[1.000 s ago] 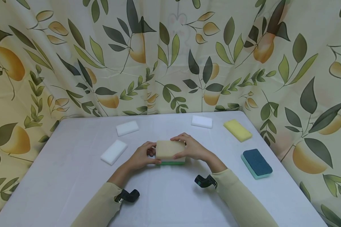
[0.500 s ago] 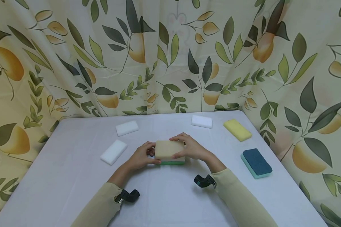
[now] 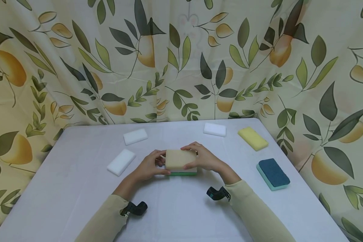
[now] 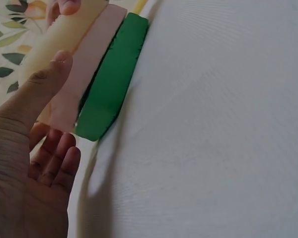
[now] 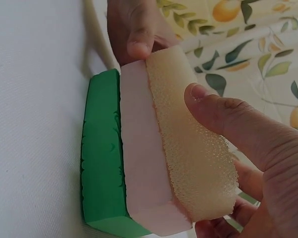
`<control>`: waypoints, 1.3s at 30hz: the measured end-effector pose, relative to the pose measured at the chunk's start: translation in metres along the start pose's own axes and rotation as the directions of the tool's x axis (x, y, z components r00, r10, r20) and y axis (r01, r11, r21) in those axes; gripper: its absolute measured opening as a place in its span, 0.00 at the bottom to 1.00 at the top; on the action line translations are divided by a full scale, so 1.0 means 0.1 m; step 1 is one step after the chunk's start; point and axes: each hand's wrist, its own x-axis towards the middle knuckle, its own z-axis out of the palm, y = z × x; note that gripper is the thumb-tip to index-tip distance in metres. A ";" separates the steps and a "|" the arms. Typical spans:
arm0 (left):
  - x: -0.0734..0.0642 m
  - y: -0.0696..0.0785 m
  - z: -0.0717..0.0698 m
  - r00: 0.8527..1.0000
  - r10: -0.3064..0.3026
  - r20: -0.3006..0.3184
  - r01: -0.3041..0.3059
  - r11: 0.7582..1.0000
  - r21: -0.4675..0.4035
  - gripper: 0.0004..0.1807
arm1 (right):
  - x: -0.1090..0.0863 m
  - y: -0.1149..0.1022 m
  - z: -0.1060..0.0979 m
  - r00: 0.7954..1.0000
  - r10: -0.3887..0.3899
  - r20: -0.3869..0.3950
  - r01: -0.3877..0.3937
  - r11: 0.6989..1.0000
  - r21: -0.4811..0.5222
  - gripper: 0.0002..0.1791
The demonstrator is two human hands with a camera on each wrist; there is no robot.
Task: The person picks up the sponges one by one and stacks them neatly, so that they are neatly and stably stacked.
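Three sponges lie stacked in the middle of the table: a porous beige sponge point(image 3: 180, 158) on top, a smooth pale pink sponge point(image 5: 146, 153) in the middle and a green sponge point(image 4: 111, 74) at the bottom. My right hand point(image 3: 206, 158) grips the beige sponge at its right end, thumb in front and fingers behind. At the stack's left end, my left hand point(image 3: 149, 166) holds the upper sponges, its thumb on the front corner by the pink and beige layers. Its other fingers curl around behind that end, partly hidden.
White sponge blocks lie at the left point(image 3: 121, 162), back left point(image 3: 135, 136) and back point(image 3: 214, 129). A yellow sponge point(image 3: 252, 138) and a teal sponge with a dark blue top point(image 3: 273, 174) lie at right. A patterned curtain point(image 3: 181, 67) hangs behind the white-covered table point(image 3: 175, 215).
My left hand and wrist have shifted very slightly left, with the thumb drawn back a little along the stack's front. The right hand and the sponges stay in place.
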 end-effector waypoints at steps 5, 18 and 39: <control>0.01 0.05 -0.05 1.000 0.022 -0.015 -0.022 1.000 0.001 0.48 | 0.00 -0.01 0.00 1.000 -0.013 -0.004 0.013 1.000 0.000 0.39; 0.11 0.19 -0.08 0.999 0.032 -0.011 -0.030 0.993 0.116 0.47 | 0.00 -0.02 -0.01 1.000 0.009 0.006 -0.009 1.000 0.001 0.39; 0.22 0.29 0.04 0.997 0.082 -0.007 -0.080 0.984 0.160 0.41 | -0.02 -0.03 0.00 1.000 -0.002 0.007 0.002 1.000 -0.011 0.40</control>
